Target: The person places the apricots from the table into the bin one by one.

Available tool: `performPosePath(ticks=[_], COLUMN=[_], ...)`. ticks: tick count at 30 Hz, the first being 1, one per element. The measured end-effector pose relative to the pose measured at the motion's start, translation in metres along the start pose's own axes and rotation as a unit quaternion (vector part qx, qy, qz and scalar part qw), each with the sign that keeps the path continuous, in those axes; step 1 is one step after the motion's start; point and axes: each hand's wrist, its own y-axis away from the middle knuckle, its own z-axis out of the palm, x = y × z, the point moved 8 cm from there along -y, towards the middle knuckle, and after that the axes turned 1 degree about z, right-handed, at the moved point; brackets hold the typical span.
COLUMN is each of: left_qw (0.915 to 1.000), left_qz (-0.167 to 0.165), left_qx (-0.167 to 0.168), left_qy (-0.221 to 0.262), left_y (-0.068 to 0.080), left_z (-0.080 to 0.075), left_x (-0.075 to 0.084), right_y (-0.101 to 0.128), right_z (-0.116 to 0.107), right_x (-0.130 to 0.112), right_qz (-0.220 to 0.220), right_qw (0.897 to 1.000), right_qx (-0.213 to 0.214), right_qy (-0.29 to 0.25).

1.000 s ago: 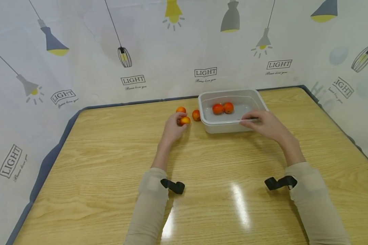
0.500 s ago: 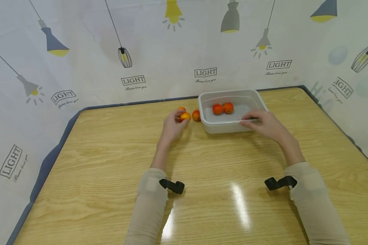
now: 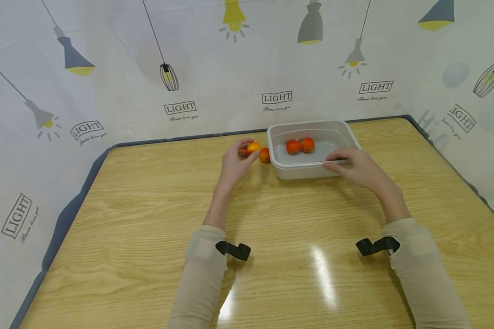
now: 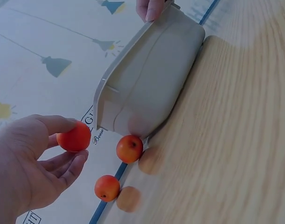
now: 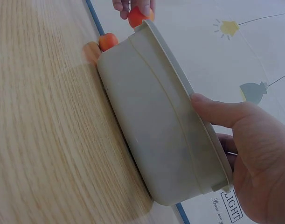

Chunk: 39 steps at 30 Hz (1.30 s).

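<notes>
Left hand (image 3: 235,163), centre of the head view, pinching a small orange fruit (image 3: 254,146) between thumb and fingertips, lifted off the wooden table (image 3: 148,214) and hanging just left of the grey plastic tub (image 3: 296,171). Right hand (image 3: 356,167) clamped on the tub's near rim, thumb outside and fingers hooked over the edge, probably just to stop the light thing from sliding. Two more fruits (image 3: 299,145) already sitting in the tub, touching each other. Another fruit (image 3: 265,155) down on the table right against the tub's left wall, and one more loose fruit (image 4: 107,187) lower left in the left wrist view, close to the table's far edge. Not much slack back there: tub and loose fruit parked near the blue border and the lamp-print backdrop (image 3: 107,82). Loads of bare wood across the lower half of the head view though, and the tub's top wide open with nothing between it and the held fruit.
</notes>
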Motion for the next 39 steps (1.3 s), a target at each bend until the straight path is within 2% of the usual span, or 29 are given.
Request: performPosePath(ticks=[8, 18, 29, 39], left_qw=[0.9992, 0.9946, 0.9911, 0.9916], left_qz=[0.035, 0.097, 0.119, 0.112], left_qx=[0.004, 0.005, -0.045, -0.059], left_qy=[0.018, 0.037, 0.039, 0.024], left_y=[0.001, 0.007, 0.013, 0.014], left_z=[0.008, 0.022, 0.043, 0.048], left_x=[0.017, 0.039, 0.046, 0.045], right_y=[0.0, 0.0, -0.001, -0.001], right_z=[0.0, 0.001, 0.0, 0.0], right_x=[0.001, 0.001, 0.001, 0.002], right_qz=[0.0, 0.006, -0.005, -0.003], right_qw=[1.0, 1.0, 1.0, 1.0], right_qx=[-0.001, -0.003, -0.004, -0.002], right_qy=[-0.002, -0.004, -0.003, 0.001])
